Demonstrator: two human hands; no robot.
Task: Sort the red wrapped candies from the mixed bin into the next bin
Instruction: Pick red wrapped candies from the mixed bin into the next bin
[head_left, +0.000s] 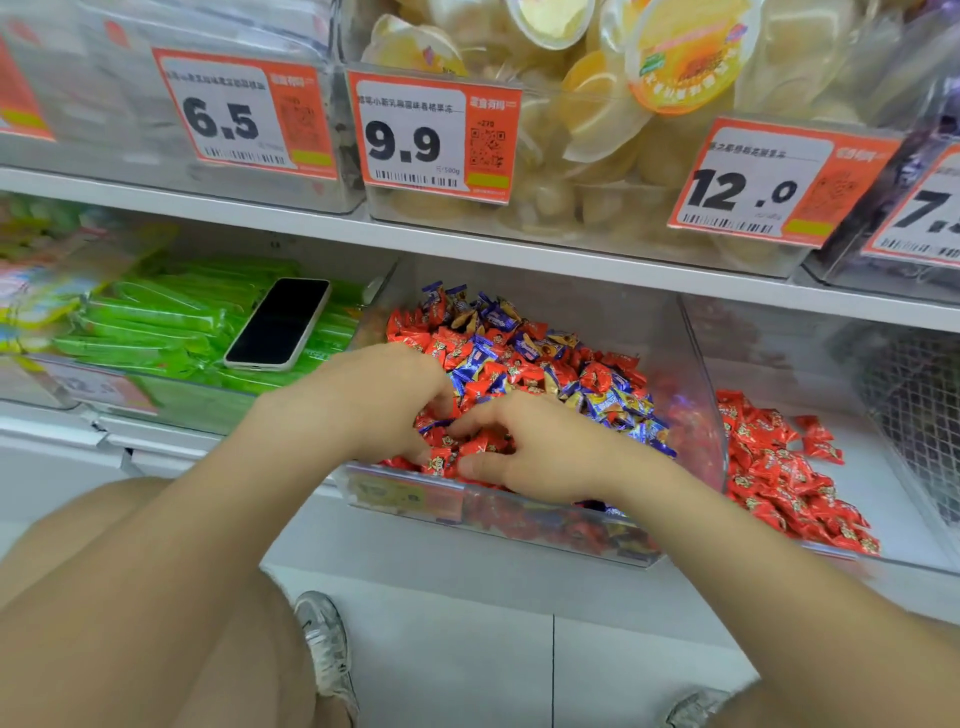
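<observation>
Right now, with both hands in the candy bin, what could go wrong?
Blue candies lie among the red candies that the left hand and right hand grip, so one might ride into the next bin. Candies heaped against the front of the mixed bin might spill. The phone on the green packs might slide.
</observation>
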